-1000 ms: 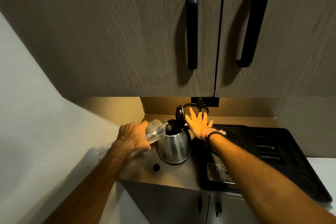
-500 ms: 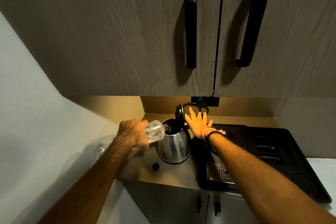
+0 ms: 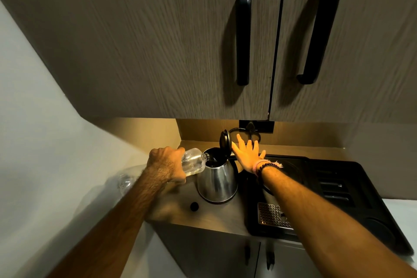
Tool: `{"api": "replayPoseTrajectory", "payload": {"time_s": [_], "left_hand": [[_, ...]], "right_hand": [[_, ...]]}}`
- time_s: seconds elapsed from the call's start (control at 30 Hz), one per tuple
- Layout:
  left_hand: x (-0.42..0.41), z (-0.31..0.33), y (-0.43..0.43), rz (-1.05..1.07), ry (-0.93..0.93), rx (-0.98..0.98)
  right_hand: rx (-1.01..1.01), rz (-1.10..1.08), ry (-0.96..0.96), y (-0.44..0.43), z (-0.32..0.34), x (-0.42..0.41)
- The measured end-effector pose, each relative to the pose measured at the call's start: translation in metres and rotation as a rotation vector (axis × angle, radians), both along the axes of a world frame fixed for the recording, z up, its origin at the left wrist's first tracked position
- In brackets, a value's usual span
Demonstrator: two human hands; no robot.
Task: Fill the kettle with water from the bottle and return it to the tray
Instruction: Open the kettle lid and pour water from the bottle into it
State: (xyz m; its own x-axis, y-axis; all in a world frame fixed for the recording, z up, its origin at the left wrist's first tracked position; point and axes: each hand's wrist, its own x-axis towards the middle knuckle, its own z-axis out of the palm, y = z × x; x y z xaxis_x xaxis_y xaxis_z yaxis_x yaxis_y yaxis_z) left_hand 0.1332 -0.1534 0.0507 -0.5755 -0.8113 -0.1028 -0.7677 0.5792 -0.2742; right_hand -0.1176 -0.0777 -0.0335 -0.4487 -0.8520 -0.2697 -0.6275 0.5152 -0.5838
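Sideways, bottle [image 3: 194,162] in clenched left hand [image 3: 166,166], mouth rightward into kettle [image 3: 217,182]; right hand [image 3: 249,154] flat, fingers spread.

Small kitchenette: wood-grain wall cabinets [image 3: 158,41], counter [image 3: 180,212], steel kettle [image 3: 217,184], black tray [image 3: 338,187].

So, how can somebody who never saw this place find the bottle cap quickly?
Start at the wooden counter under the two cupboard doors, where the steel kettle stands with its lid up. Just in front of the kettle's base, toward the counter's near edge, lies a small black cap. It is the only loose, flat, round thing there.
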Motion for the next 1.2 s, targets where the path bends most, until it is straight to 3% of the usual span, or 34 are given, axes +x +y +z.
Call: {"api": "replayPoseTrajectory", "payload": {"time_s": [0.27, 0.43, 0.67, 0.87, 1.2], "left_hand": [[0.009, -0.015, 0.000, 0.027, 0.126, 0.042], [0.026, -0.054, 0.001, 0.174, 0.469, 0.214], [0.032, -0.093, 0.000, 0.363, 1.009, 0.234], [0.029, -0.116, -0.010, 0.481, 1.194, 0.126], [0.031, -0.133, -0.013, 0.537, 1.320, 0.189]], "right_hand": [[0.004, 0.005, 0.000, 0.000, 0.000, 0.000], [0.001, 0.007, 0.011, 0.000, -0.002, -0.001], [-0.018, 0.009, -0.013, -0.001, -0.003, -0.002], [-0.019, 0.005, -0.019, -0.003, -0.005, -0.003], [-0.020, -0.001, -0.032, -0.002, -0.005, -0.002]]}}
